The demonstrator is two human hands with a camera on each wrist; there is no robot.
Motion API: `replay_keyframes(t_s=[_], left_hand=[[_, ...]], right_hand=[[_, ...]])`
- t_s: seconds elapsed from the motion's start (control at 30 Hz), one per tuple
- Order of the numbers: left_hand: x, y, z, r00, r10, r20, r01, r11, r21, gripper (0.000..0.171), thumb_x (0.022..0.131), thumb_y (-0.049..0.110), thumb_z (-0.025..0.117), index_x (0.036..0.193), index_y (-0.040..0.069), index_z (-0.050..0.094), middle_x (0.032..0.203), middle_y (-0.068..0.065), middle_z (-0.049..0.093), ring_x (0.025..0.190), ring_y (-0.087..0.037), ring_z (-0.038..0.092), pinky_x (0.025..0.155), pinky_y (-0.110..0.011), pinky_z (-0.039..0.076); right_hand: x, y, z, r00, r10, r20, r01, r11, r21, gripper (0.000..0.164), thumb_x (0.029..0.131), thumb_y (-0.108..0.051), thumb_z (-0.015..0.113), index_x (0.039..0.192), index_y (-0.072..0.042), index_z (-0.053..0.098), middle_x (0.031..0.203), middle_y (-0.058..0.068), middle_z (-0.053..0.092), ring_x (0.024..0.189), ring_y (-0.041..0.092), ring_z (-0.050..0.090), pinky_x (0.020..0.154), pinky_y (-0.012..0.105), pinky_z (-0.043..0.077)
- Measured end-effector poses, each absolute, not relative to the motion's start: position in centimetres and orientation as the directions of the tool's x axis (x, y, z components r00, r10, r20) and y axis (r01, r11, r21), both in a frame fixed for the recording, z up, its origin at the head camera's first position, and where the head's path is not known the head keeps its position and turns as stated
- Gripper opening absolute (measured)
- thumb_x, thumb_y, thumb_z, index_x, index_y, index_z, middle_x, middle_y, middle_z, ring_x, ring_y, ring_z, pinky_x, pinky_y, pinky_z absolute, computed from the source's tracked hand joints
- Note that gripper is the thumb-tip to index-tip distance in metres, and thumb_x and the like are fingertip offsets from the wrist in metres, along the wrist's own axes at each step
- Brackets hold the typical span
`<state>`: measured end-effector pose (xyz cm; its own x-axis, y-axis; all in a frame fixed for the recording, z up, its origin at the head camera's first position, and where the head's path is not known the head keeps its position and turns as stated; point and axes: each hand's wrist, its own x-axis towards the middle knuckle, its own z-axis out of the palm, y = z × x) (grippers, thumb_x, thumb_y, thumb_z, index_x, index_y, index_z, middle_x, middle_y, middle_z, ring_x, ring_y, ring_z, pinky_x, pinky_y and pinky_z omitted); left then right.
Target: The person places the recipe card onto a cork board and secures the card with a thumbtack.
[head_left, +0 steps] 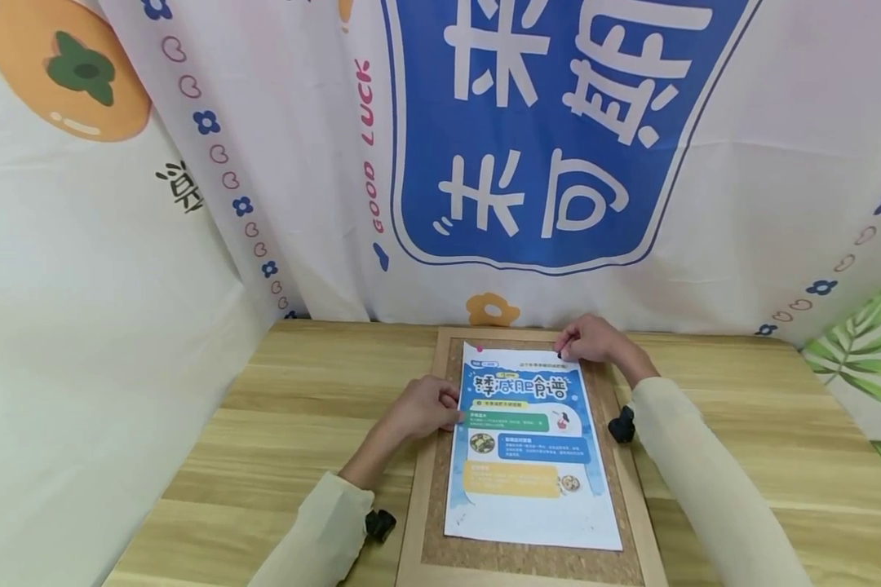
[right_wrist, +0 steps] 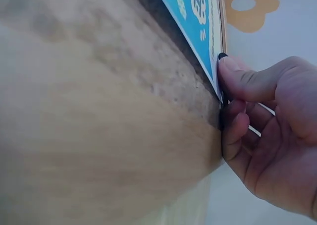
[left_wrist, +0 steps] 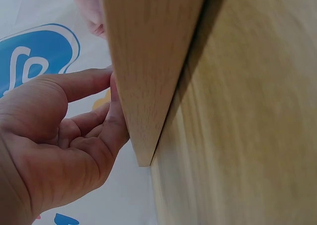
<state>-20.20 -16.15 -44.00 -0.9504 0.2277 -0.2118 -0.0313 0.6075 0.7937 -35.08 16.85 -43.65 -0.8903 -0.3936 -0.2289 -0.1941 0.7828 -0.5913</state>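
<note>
A printed paper sheet [head_left: 529, 522] lies on a cork board [head_left: 514, 558] with a wooden frame. A pink pushpin [head_left: 480, 349] sits at the sheet's upper left corner. My right hand [head_left: 595, 339] pinches a small black pushpin [right_wrist: 223, 55] at the upper right corner, mostly covered by the thumb and fingers. At the sheet's left edge, my left hand [head_left: 427, 406] holds the paper between thumb and fingers. The left wrist view shows the left hand beside the wooden frame [left_wrist: 148, 86], which hides the fingertips' contact.
The board lies on a wood-grain table [head_left: 279, 424]. A white printed cloth [head_left: 308, 204] with a blue panel hangs behind the table's back edge. Dark wrist devices [head_left: 379, 526] are on both sleeves.
</note>
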Motion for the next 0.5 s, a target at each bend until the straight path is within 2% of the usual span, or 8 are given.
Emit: replay_keyframes(t_s=[0.13,0.5], left_hand=[[-20.1,-16.2,-44.0,-0.950,0.226,-0.213,-0.036,0.601,0.798,0.019,0.094,0.002,0.078,0.112,-0.003,0.075,0.089,-0.009,0.071,0.071,-0.015,0.069,0.065,-0.025,0.059],[-20.1,-16.2,-44.1,-0.952,0.227,-0.207,-0.029,0.604,0.796,0.019,0.093,0.002,0.079,0.112,-0.002,0.075,0.087,-0.008,0.071,0.070,-0.015,0.069,0.064,-0.024,0.058]], right_hand=[[-35.8,16.8,-43.5,-0.864,-0.441,-0.243,-0.233,0.779,-0.582,0.014,0.096,-0.006,0.072,0.107,-0.005,0.080,0.093,0.006,0.073,0.090,0.021,0.062,0.084,0.032,0.048],[-36.7,16.0,-42.3,-0.831,-0.461,-0.313,-0.250,0.811,-0.529,0.013,0.093,-0.002,0.071,0.101,-0.008,0.080,0.091,0.006,0.069,0.086,0.022,0.059,0.076,0.030,0.046]])
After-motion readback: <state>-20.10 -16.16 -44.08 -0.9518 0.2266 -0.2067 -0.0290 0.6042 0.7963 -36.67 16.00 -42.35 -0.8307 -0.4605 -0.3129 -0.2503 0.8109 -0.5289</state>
